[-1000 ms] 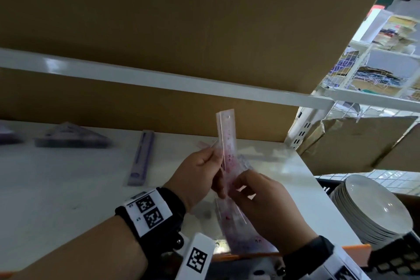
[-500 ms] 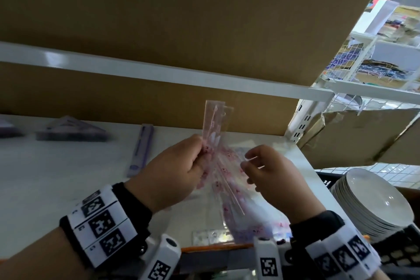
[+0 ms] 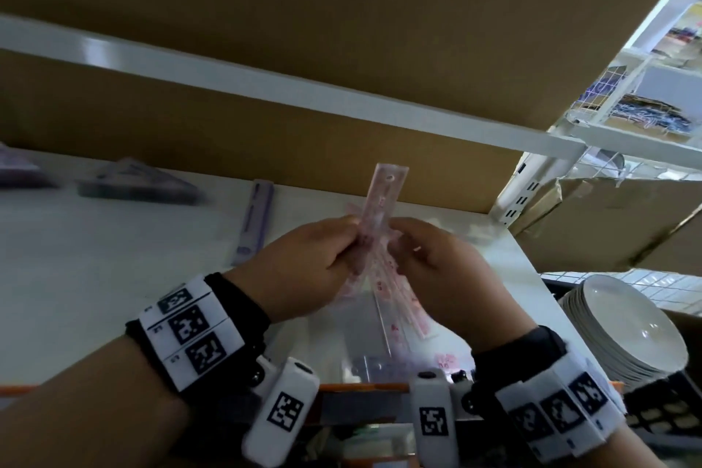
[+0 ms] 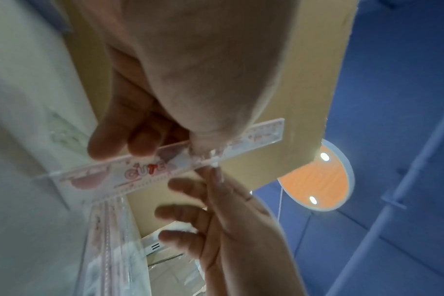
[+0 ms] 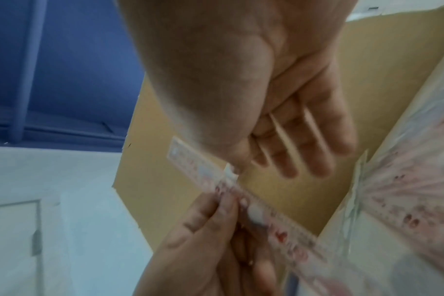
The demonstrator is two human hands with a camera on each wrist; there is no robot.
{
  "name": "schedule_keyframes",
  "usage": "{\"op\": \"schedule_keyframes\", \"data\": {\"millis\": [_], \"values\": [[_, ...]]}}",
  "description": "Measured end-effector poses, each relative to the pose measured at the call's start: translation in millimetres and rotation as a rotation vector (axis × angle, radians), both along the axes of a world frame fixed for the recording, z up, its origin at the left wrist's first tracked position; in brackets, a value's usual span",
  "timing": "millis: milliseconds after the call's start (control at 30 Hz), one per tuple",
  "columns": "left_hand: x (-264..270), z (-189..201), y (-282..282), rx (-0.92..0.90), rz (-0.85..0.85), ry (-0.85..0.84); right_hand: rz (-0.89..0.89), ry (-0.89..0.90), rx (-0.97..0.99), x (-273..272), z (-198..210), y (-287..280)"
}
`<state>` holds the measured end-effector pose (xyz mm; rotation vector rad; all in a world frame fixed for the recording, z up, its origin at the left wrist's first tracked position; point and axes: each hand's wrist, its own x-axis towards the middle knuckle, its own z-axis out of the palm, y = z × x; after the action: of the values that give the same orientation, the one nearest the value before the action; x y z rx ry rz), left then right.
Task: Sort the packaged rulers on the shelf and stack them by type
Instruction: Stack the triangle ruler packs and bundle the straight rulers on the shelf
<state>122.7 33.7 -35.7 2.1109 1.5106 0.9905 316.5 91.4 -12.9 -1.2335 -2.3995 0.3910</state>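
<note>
Clear pink-printed ruler [image 3: 384, 201] upright above the white shelf [image 3: 95, 258], more pink rulers [image 3: 399, 308] bagged below

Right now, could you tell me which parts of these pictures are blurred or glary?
Head view: purple triangle pack motion-smeared, glare on the plates. Left wrist view: "CUTE" on the pink ruler readable, right hand soft. Right wrist view: everything soft.

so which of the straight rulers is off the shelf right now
The pink ruler, pinched upright between left hand and right hand; the purple ruler lies flat.
</note>
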Motion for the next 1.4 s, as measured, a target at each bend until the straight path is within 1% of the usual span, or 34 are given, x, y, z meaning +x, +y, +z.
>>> {"op": "schedule_keyframes", "data": {"millis": [67, 133, 167, 233, 333, 467, 600, 700, 800, 833, 967, 1033, 1100, 1200, 1233, 1300, 1400], "values": [[-4.7, -6.0, 3.8, -0.05, 0.05, -0.126, -0.204, -0.122, -0.095, 13.8, -3.2, 11.5], [-7.9, -10.7, 6.3, -0.11, 0.107, -0.226, -0.306, -0.289, -0.204, 23.3, -9.2, 18.1], [-8.8, -12.4, 7.9, -0.11, 0.128, -0.237, -0.322, -0.345, -0.24, 25.1, -12.1, 18.5], [-9.4, -13.3, 9.7, -0.099, 0.159, -0.245, -0.326, -0.399, -0.254, 24.5, -16.2, 15.9], [-7.7, -14.5, 10.0, -0.167, 0.151, -0.301, -0.324, -0.404, -0.25, 21.1, -17.9, 10.0], [0.1, -16.8, 9.8, -0.266, 0.142, -0.435, -0.296, -0.439, -0.258, 15.4, -18.3, 3.9], [5.0, -19.9, 11.9, -0.368, 0.121, -0.528, -0.3, -0.446, -0.305, 14.3, -14.4, 4.7], [4.5, -22.4, 11.9, -0.45, 0.106, -0.572, -0.308, -0.36, -0.332, 23.5, -13.9, 5.9], [3.7, -23.7, 11.6, -0.486, 0.099, -0.606, -0.358, -0.131, -0.365, 39.1, -9.5, 5.9], [3.4, -24.1, 11.6, -0.49, 0.097, -0.608, -0.366, -0.079, -0.375, 43.8, -6.2, 5.0], [2.8, -25.3, 12.6, -0.509, 0.086, -0.624, -0.367, -0.027, -0.408, 56.9, 6.1, 0.3], [2.6, -26.2, 13.7, -0.519, 0.085, -0.633, -0.374, 0.042, -0.407, 60.5, 9.2, -1.8], [2.2, -26.7, 14.7, -0.518, 0.091, -0.632, -0.352, 0.156, -0.445, 60.1, 10.2, -5.2], [1.9, -27.1, 16.2, -0.501, 0.083, -0.626, -0.27, 0.376, -0.563, 51.9, 4.7, -12.8], [1.8, -26.9, 16.4, -0.495, 0.077, -0.629, -0.244, 0.411, -0.581, 47.9, 2.6, -14.7], [1.3, -26.4, 16.3, -0.489, 0.06, -0.656, -0.186, 0.421, -0.589, 39.6, -1.3, -16.8], [1.1, -25.4, 14.7, -0.495, 0.024, -0.69, -0.112, 0.39, -0.596, 25.5, -4.3, -17.7]]}}
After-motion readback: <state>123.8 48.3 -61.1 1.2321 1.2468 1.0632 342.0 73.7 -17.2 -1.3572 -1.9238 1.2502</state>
